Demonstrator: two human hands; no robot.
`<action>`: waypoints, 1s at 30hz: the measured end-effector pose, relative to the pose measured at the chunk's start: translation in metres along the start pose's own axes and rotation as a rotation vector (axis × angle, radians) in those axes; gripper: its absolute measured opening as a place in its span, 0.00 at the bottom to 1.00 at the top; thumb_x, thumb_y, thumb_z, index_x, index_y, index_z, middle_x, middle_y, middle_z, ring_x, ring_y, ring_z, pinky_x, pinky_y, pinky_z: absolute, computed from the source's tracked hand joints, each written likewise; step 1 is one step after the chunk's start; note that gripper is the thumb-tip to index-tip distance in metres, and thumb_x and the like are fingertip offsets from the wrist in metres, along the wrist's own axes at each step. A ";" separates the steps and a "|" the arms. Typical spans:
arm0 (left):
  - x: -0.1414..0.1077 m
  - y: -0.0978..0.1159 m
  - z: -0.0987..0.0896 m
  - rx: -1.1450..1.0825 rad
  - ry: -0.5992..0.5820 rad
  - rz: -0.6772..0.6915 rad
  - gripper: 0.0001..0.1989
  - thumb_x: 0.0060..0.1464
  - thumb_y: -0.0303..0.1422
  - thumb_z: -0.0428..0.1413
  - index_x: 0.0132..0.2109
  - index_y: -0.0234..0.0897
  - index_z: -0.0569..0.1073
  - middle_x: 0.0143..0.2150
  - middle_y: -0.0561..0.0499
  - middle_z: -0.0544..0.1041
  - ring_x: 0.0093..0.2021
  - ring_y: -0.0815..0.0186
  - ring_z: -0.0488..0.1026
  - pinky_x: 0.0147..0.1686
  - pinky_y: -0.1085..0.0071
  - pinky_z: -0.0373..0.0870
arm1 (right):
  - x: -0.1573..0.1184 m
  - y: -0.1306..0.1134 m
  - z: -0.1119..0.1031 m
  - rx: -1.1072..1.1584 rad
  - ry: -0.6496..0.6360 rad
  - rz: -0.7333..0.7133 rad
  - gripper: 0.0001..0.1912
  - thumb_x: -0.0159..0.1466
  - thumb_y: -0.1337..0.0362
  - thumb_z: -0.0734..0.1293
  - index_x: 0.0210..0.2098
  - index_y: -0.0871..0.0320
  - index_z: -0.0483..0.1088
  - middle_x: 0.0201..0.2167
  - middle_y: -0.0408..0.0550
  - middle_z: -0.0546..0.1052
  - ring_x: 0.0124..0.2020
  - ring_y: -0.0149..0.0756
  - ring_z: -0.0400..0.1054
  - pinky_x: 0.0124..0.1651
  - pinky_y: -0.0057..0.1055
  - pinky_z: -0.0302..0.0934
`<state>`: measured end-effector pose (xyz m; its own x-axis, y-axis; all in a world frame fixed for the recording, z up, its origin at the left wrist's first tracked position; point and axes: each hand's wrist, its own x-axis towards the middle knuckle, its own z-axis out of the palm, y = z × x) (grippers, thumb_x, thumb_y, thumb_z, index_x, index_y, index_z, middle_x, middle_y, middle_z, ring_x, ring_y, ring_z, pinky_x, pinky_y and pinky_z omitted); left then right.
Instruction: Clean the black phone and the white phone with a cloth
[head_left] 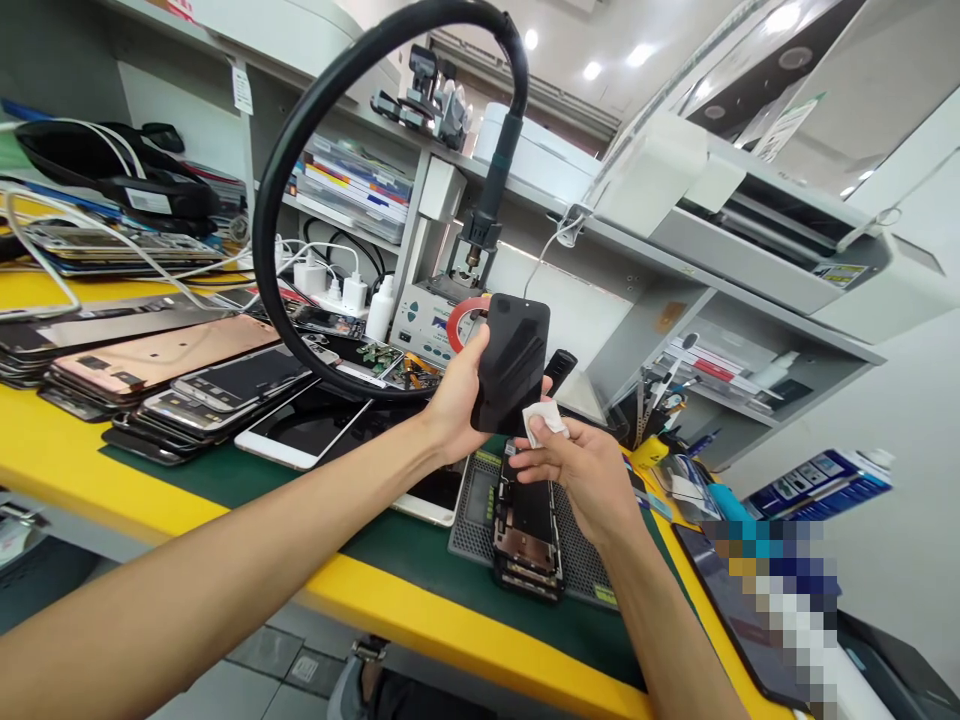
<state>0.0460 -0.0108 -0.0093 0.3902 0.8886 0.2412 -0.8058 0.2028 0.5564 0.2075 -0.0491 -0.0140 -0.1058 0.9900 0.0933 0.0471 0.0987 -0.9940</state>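
Note:
My left hand (pixel 459 400) grips a black phone screen (pixel 511 360) by its left edge and holds it tilted up above the bench. Pinched between the thumb and fingers of my right hand (pixel 581 460) is a small white wipe (pixel 545 420), at the screen's lower right corner. Below both hands, a stack of phone screens (pixel 527 530) with bare metal backs lies on a grey perforated mat (pixel 472 510). Behind the held screen a roll of red tape (pixel 461 322) shows in part.
A thick black hose (pixel 271 200) arches over the bench to a hot-air nozzle (pixel 487 200). Piles of phone screens (pixel 157 365) and a white-framed tablet (pixel 300 425) lie at the left. A dark tablet (pixel 739 610) and a blue can (pixel 821 485) are at the right. A printer (pixel 757 220) sits on the shelf.

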 end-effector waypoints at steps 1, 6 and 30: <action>0.000 0.001 0.000 -0.005 0.004 -0.006 0.32 0.65 0.52 0.41 0.48 0.29 0.77 0.37 0.38 0.81 0.34 0.56 0.79 0.39 0.61 0.76 | 0.001 -0.001 -0.004 -0.007 0.011 -0.011 0.21 0.54 0.51 0.78 0.33 0.65 0.75 0.29 0.53 0.80 0.28 0.40 0.77 0.26 0.28 0.73; -0.001 0.004 0.000 -0.016 0.015 -0.057 0.34 0.64 0.54 0.40 0.49 0.27 0.76 0.40 0.34 0.81 0.35 0.52 0.80 0.38 0.55 0.76 | 0.005 -0.006 -0.020 0.007 0.176 -0.148 0.25 0.49 0.54 0.80 0.39 0.62 0.74 0.27 0.47 0.79 0.23 0.37 0.75 0.25 0.30 0.73; -0.005 -0.002 0.005 -0.020 0.036 -0.061 0.32 0.65 0.51 0.42 0.53 0.27 0.76 0.40 0.36 0.81 0.39 0.52 0.80 0.42 0.59 0.76 | -0.003 0.011 0.008 -0.482 0.301 -0.638 0.12 0.66 0.59 0.68 0.48 0.56 0.73 0.47 0.53 0.76 0.48 0.43 0.71 0.43 0.36 0.71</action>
<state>0.0484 -0.0177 -0.0077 0.4227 0.8884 0.1790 -0.7901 0.2645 0.5529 0.2005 -0.0519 -0.0261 0.0097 0.7078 0.7064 0.4932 0.6111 -0.6191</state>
